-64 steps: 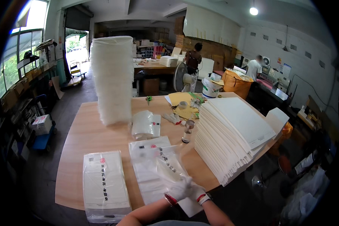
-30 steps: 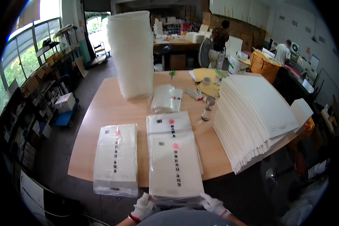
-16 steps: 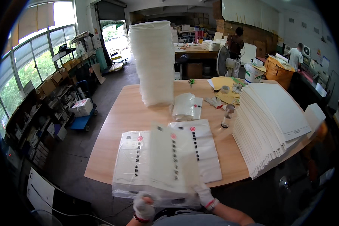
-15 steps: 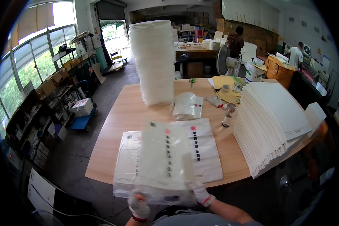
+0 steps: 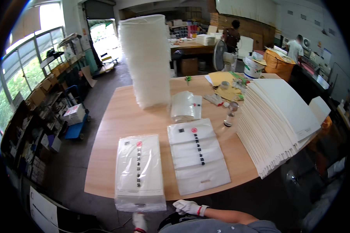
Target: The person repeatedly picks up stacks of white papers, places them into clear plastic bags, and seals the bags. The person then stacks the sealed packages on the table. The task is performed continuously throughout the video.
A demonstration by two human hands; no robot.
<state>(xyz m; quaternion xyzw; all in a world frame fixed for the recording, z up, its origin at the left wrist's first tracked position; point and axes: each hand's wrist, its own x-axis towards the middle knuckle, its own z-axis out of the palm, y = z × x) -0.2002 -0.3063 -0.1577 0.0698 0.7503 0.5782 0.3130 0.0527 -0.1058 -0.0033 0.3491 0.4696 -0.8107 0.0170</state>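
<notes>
Left glove (image 5: 140,222) is too blurry to tell its grip; right glove (image 5: 187,207) looks empty, fingers loose. Filled clear bag (image 5: 139,167)'s just beyond the left, nearer one, long side pointing away.

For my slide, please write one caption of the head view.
Gloved left hand and right hand near a wooden table bearing a bagged packet, a flat white bag and a tall translucent stack.

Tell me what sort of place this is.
Probably a packing workshop: a printed packet in clear plastic, a thick white stack of card or paper and a loaded blue trolley point to it.
</notes>
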